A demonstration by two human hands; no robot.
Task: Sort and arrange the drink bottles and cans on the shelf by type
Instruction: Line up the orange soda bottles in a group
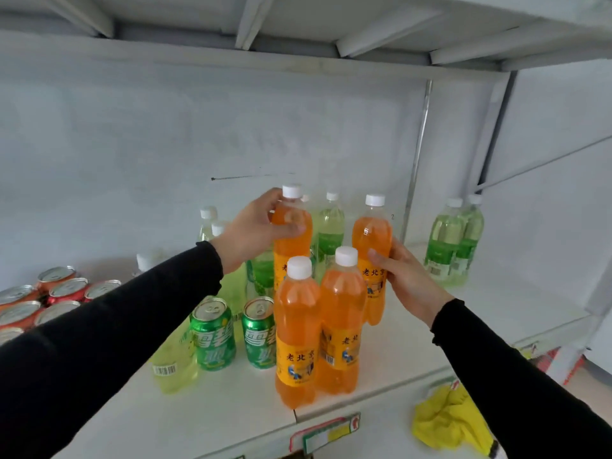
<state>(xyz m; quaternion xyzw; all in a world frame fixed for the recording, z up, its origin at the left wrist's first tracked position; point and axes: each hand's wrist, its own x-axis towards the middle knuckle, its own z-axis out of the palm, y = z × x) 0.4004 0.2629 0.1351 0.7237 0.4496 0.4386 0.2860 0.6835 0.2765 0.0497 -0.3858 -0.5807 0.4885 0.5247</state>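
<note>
Orange bottle (292, 226) in left grip (255, 233)

— What stands behind the shelving?
— A plain white back panel (198, 127) with a grey metal upright (419, 154). Overhead, a white shelf underside (298, 14) shows ribbed braces.
— And lower right?
— A yellow cloth (450, 422), plus a price-tag holder (323, 432) on the shelf edge.

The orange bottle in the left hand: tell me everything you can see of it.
The orange bottle is clear plastic, filled with orange drink, with a white screw cap on and a yellow label lower down, mostly hidden. It stands upright at the back of the orange group, on the shelf or just above it; its base is hidden. The left hand grips its shoulder, thumb across the front. Green bottles stand close behind.
</note>
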